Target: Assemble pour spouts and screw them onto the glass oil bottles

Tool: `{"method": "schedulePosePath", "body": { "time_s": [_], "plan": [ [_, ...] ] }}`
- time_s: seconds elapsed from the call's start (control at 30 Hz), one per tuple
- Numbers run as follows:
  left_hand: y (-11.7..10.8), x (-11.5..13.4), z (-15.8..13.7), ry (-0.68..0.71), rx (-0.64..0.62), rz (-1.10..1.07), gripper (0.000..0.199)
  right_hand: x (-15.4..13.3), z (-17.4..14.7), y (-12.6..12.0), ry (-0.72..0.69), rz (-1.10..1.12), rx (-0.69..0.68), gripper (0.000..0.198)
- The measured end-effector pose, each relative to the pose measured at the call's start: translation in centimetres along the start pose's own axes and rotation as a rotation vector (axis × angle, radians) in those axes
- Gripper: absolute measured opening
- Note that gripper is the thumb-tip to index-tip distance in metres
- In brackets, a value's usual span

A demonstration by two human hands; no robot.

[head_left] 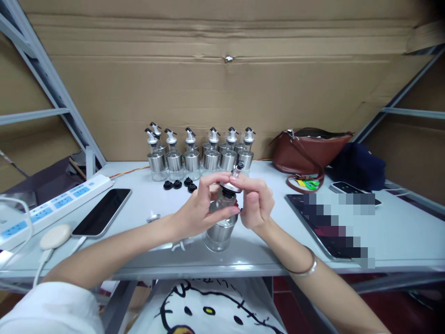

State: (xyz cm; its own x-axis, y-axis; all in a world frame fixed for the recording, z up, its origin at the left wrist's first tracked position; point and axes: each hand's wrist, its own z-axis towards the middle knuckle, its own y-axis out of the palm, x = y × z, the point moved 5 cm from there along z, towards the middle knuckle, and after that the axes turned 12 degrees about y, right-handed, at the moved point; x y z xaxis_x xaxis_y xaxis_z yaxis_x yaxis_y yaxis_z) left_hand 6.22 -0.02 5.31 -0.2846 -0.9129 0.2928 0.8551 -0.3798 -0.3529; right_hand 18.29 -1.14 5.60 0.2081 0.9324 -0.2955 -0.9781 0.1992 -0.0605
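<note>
A glass oil bottle (222, 232) with a steel band stands upright close to the table's front edge. In its neck sits a silver pour spout (232, 186) with a black stopper part below, tilted a little. My left hand (205, 202) is closed around the bottle's neck, its index fingertip touching the spout's rim. My right hand (256, 199) pinches the spout from the right side. Beyond my hands, several black stoppers (177, 184) lie on the table. A small silver part (153, 217) lies left of the bottle, partly behind my left forearm.
Several bottles with spouts (184, 160) stand in rows at the back, before a cardboard wall (208, 93). To the left lie a phone (103, 212), a white charging disc (55, 237) and a power strip (52, 208). At right are a tablet (313, 227) and a brown bag (306, 150).
</note>
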Motion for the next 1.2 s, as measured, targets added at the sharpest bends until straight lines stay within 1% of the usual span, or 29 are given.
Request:
{"method": "schedulePosePath", "body": {
  "time_s": [0.07, 0.13, 0.27, 0.4, 0.5, 0.73, 0.83, 0.93, 1.0, 1.1, 1.2],
  "plan": [
    [-0.1, 0.0, 0.0, 0.039, -0.022, -0.027, 0.043, 0.1, 0.0, 0.0, -0.008, 0.011, -0.006, 0.032],
    [-0.2, 0.0, 0.0, 0.05, -0.054, -0.064, 0.042, 0.0, -0.1, 0.1, -0.007, -0.004, -0.003, 0.033],
    [-0.5, -0.2, 0.1, 0.01, -0.114, -0.126, 0.042, -0.2, -0.1, -0.1, -0.054, -0.031, 0.025, 0.033],
    [-0.6, -0.5, -0.1, -0.033, -0.139, -0.173, 0.042, -0.7, 0.2, 0.0, -0.117, -0.075, 0.034, 0.033],
    [-0.6, -0.6, -0.1, -0.015, -0.132, -0.207, 0.042, -1.1, 0.6, 0.3, -0.141, -0.101, 0.008, 0.032],
    [-0.4, -0.3, 0.0, 0.046, -0.127, -0.261, 0.048, -1.2, 0.7, 0.6, -0.157, -0.068, -0.033, 0.046],
    [-0.5, -0.3, -0.3, 0.063, -0.101, -0.206, 0.05, -1.0, 0.6, 0.7, -0.159, -0.053, -0.034, 0.047],
    [-0.7, -0.5, -0.8, 0.092, -0.065, -0.099, 0.05, -1.1, 0.5, 0.8, -0.167, -0.064, -0.022, 0.044],
    [-0.8, -0.5, -1.0, 0.107, -0.053, -0.064, 0.05, -1.2, 0.3, 0.8, -0.168, -0.083, -0.017, 0.043],
    [-0.7, -0.6, -1.1, 0.104, -0.056, -0.113, 0.049, -0.9, 0.0, 0.7, -0.136, -0.075, -0.015, 0.044],
    [-0.4, -0.7, -1.0, 0.062, -0.077, -0.204, 0.047, -0.4, -0.4, 0.5, -0.078, -0.01, -0.009, 0.053]
  ]
}}
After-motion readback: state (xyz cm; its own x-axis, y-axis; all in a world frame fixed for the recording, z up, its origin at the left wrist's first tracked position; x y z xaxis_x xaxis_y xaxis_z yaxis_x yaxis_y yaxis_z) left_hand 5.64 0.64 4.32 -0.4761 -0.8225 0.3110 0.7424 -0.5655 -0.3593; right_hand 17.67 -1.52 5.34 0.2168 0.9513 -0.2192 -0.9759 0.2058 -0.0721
